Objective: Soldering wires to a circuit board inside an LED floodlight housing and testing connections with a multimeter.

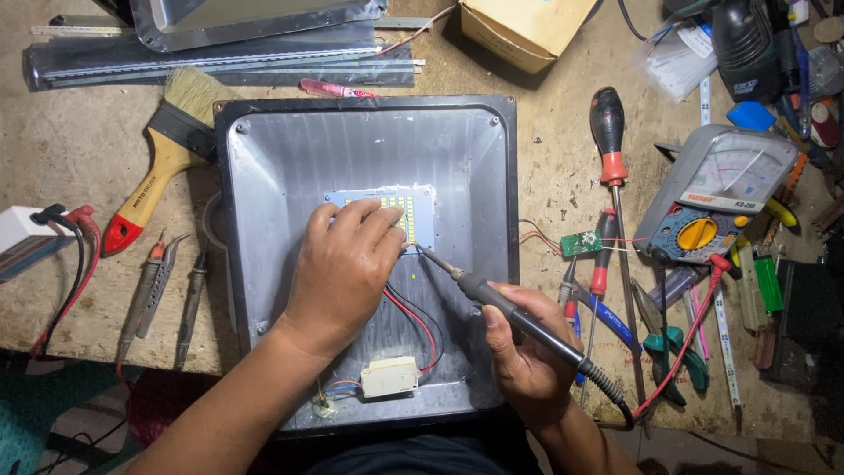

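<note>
A square metal lamp housing with a shiny reflector lies on the workbench in front of me. A small LED panel sits in its middle. My left hand presses down on that panel and covers most of it. My right hand grips a black soldering iron like a pen; its tip touches the panel's lower right corner. Red and black wires run from the panel down to a small white driver box near the housing's front edge.
A paintbrush and probes lie left of the housing. Right of it are a red-handled screwdriver, a small green circuit board, an analog multimeter, pliers and more tools. Metal strips and a cardboard box sit behind.
</note>
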